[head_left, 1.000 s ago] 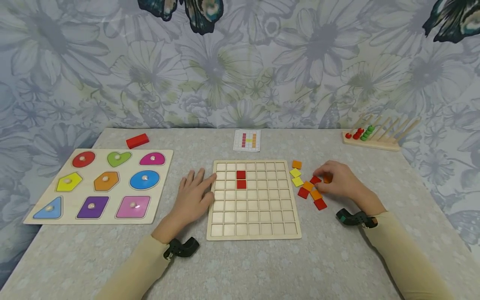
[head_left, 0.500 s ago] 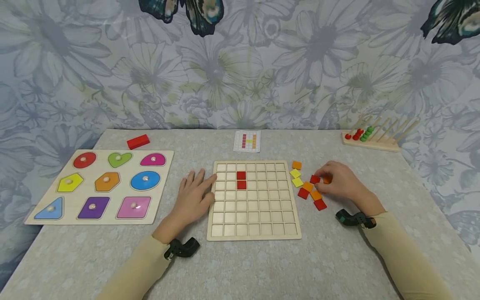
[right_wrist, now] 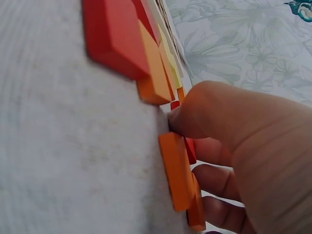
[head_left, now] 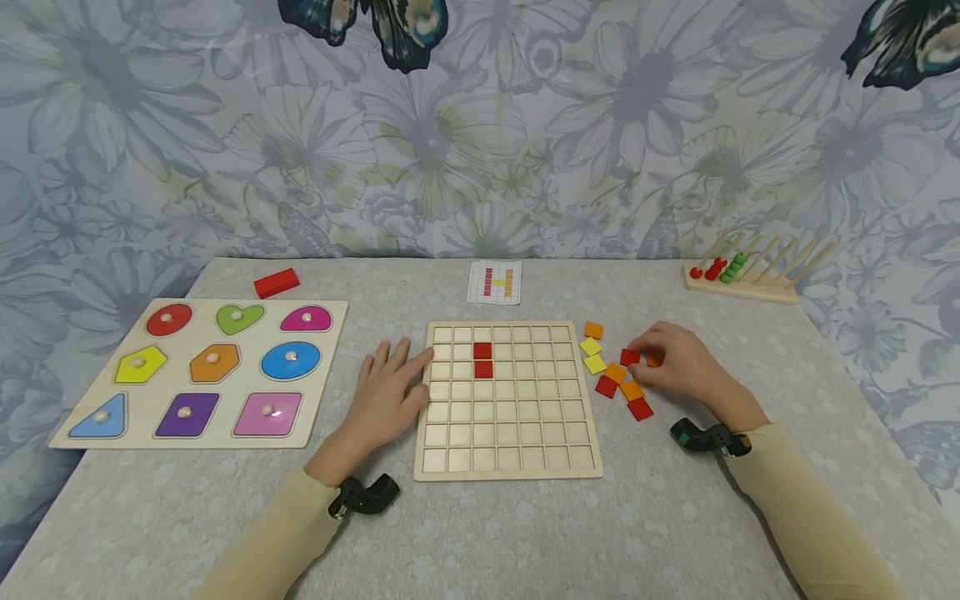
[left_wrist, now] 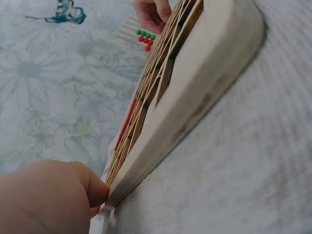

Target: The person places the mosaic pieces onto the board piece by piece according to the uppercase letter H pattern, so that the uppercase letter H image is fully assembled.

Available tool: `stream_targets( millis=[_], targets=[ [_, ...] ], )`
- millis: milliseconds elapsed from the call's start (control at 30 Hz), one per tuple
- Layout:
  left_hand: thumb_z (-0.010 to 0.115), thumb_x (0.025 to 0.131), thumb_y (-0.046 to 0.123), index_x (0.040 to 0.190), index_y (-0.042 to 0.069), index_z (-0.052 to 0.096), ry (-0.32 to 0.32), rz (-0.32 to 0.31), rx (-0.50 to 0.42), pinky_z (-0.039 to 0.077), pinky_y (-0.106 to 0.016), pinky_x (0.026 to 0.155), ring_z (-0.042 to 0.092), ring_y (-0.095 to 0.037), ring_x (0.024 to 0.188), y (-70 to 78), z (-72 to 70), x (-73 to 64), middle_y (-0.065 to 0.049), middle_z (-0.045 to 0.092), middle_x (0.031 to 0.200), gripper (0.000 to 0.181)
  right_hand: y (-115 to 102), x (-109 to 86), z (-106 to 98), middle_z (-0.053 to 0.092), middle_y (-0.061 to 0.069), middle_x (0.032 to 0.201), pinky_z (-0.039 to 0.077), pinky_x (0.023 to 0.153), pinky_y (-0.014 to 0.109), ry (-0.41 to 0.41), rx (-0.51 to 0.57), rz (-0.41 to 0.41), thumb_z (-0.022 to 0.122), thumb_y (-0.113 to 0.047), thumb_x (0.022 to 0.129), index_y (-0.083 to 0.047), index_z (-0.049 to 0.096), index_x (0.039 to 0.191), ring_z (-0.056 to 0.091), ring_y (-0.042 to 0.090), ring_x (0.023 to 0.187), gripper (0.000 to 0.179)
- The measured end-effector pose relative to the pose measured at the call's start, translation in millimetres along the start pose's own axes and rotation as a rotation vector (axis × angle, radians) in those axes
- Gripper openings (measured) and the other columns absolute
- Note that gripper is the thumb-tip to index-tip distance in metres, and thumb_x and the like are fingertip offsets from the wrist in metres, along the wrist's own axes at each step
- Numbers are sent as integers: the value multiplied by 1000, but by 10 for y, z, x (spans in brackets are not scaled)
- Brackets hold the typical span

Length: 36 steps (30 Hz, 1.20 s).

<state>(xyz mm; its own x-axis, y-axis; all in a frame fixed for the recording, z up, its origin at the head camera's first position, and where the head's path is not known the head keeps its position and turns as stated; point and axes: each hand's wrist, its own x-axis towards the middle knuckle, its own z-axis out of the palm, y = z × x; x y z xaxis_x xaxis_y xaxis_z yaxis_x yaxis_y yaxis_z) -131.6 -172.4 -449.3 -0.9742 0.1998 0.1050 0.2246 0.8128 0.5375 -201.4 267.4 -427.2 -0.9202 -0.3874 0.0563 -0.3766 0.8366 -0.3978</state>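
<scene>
A pale wooden grid board (head_left: 508,482) lies flat, with two red square tiles (head_left: 482,360) one below the other in its upper cells. My left hand (head_left: 384,398) lies along the board's left edge, fingers spread and fingertips touching the frame. Right of the board, my right hand (head_left: 678,362) pinches a red square tile (head_left: 629,357) between thumb and fingers, low over the table. In the right wrist view, orange tiles (right_wrist: 176,170) lie under this hand. Loose red, orange and yellow tiles (head_left: 595,364) are scattered between that hand and the board.
A shape puzzle board (head_left: 251,321) with knobbed pieces is at left, a red block (head_left: 276,283) behind it. Beyond the grid stands a small pattern card (head_left: 494,282) showing coloured squares. A wooden bead counter (head_left: 742,285) is at the back right.
My right hand stays at the loose tiles, and the red tile at its fingertips has shifted very slightly. The left hand keeps its place on the board's edge.
</scene>
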Motion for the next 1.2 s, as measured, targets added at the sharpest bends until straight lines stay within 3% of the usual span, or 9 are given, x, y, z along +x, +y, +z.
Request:
stream_targets(
  millis=[700, 1200],
  targets=[
    [45, 98, 23, 153, 12, 49, -13, -7, -1, 8, -73, 120, 12, -54, 155, -13, 9, 1, -28, 29, 164, 56, -27, -9, 16, 67, 11, 94, 46, 75, 36, 36, -25, -10, 75, -14, 81, -1, 76, 103, 53, 23, 82, 25],
    [44, 98, 24, 153, 12, 49, -13, -5, -8, 7, -72, 121, 11, -53, 155, -26, 18, -1, -27, 28, 165, 57, -39, -6, 16, 72, 15, 101, 54, 82, 45, 62, 6, -15, 72, -11, 86, 0, 74, 108, 60, 27, 87, 25]
  ],
)
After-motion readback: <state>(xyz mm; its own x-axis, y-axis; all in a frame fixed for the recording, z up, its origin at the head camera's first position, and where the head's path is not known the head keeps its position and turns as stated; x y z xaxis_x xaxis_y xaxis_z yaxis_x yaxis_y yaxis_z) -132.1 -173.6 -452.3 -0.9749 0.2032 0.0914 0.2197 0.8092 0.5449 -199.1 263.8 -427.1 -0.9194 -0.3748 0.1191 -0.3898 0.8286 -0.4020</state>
